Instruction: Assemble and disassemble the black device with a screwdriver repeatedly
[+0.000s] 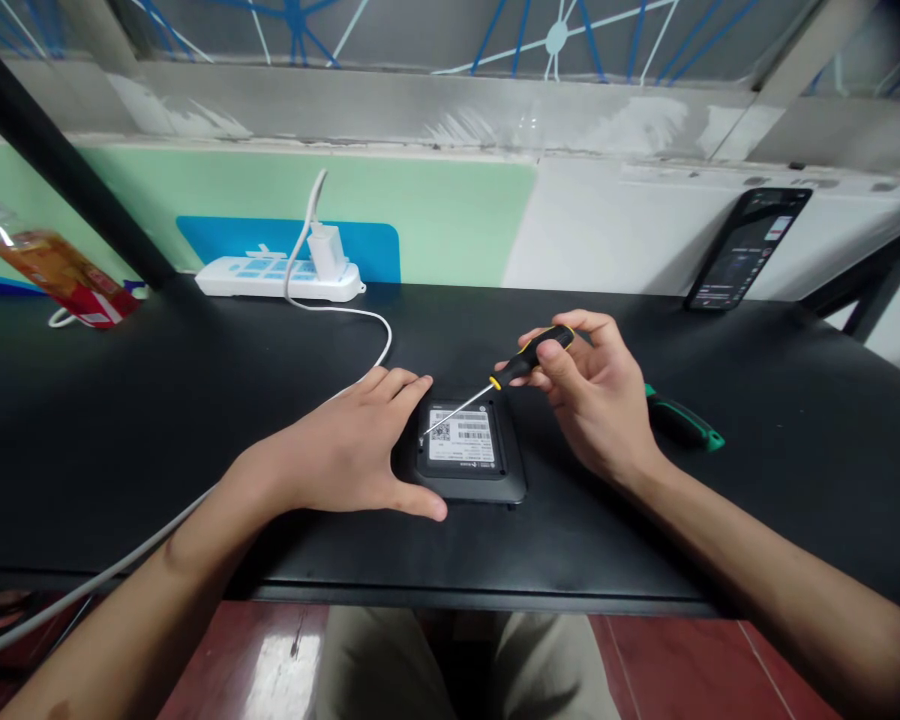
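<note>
Black labelled device lies label-up on the black table, near its front edge. Screwdriver slants across it, tip at the label's left side. Right hand is clamped on the screwdriver's handle. Left hand, thumb and fingers apart, touches the device's left side. Green-and-black tool lies beside the right wrist; power strip stands against the wall.

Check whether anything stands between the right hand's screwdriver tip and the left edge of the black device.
Nothing visible does. The right hand holds the screwdriver, its shaft slanting over the label. The left hand spreads around that edge, leaving the tip's spot uncovered. Contact is too small to tell.
</note>
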The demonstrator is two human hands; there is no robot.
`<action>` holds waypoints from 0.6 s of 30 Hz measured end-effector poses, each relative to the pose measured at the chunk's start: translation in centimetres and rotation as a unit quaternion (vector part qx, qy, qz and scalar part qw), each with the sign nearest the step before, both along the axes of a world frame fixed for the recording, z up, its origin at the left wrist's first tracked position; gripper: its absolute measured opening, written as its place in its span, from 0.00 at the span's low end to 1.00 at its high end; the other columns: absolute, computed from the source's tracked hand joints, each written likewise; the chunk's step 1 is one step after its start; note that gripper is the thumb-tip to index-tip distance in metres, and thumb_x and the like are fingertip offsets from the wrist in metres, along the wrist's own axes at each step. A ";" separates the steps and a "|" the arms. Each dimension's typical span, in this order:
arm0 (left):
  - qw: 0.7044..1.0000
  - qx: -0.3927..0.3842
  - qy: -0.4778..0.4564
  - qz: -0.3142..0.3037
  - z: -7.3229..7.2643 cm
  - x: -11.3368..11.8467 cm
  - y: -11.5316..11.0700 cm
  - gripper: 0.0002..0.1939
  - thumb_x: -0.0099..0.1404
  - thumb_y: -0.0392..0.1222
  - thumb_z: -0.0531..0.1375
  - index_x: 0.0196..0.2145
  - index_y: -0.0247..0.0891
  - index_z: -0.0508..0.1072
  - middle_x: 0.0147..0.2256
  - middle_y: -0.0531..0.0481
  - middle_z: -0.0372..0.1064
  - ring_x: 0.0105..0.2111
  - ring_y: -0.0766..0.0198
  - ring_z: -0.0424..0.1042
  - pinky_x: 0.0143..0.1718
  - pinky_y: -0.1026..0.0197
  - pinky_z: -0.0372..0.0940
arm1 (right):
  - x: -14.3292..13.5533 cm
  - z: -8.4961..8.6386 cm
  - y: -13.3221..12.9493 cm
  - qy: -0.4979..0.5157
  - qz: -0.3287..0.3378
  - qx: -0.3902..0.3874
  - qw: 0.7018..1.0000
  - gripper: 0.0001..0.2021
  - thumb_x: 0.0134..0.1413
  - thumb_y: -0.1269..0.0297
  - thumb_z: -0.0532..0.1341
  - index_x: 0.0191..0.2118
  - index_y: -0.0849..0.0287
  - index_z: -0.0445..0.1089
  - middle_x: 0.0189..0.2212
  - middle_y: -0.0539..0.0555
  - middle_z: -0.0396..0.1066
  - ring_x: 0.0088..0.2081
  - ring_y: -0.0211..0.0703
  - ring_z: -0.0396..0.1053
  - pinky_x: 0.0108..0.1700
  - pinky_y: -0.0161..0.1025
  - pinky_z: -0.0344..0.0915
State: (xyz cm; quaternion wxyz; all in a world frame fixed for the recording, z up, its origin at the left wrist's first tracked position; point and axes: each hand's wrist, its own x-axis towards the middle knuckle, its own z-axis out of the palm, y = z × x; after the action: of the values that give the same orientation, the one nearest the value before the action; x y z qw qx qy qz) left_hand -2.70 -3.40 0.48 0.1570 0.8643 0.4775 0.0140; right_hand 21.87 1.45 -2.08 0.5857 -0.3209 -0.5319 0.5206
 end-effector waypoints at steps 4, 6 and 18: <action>1.000 0.000 0.002 0.002 0.0 0.0 0.0 0.62 0.54 0.76 0.62 0.70 0.27 0.51 0.67 0.30 0.55 0.68 0.34 0.51 0.67 0.40 0.53 | 0.0 0.0 -0.3 -0.009 0.013 0.005 1.000 0.18 0.53 0.60 0.71 0.43 0.49 0.62 0.37 0.46 0.74 0.33 0.38 0.79 0.34 0.35 0.78; 1.000 0.001 0.003 0.003 0.0 0.0 0.0 0.62 0.54 0.77 0.61 0.70 0.27 0.51 0.67 0.31 0.55 0.68 0.34 0.50 0.67 0.40 0.53 | -0.1 0.0 -0.3 -0.020 0.014 0.010 1.000 0.18 0.53 0.60 0.71 0.44 0.49 0.62 0.38 0.46 0.74 0.32 0.37 0.79 0.35 0.35 0.78; 1.000 0.000 -0.008 0.004 -0.2 0.0 0.1 0.62 0.54 0.76 0.62 0.70 0.28 0.52 0.67 0.32 0.55 0.68 0.35 0.51 0.67 0.41 0.52 | -0.2 1.0 -1.4 -0.101 -0.011 0.101 0.990 0.19 0.52 0.55 0.71 0.42 0.48 0.62 0.39 0.49 0.74 0.33 0.40 0.78 0.36 0.41 0.81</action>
State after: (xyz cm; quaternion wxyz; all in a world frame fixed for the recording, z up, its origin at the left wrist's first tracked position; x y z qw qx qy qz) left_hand -2.74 -3.32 0.31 0.1610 0.8624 0.4795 0.0212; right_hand 21.71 0.01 -1.03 0.5642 -0.3168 -0.6345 0.4229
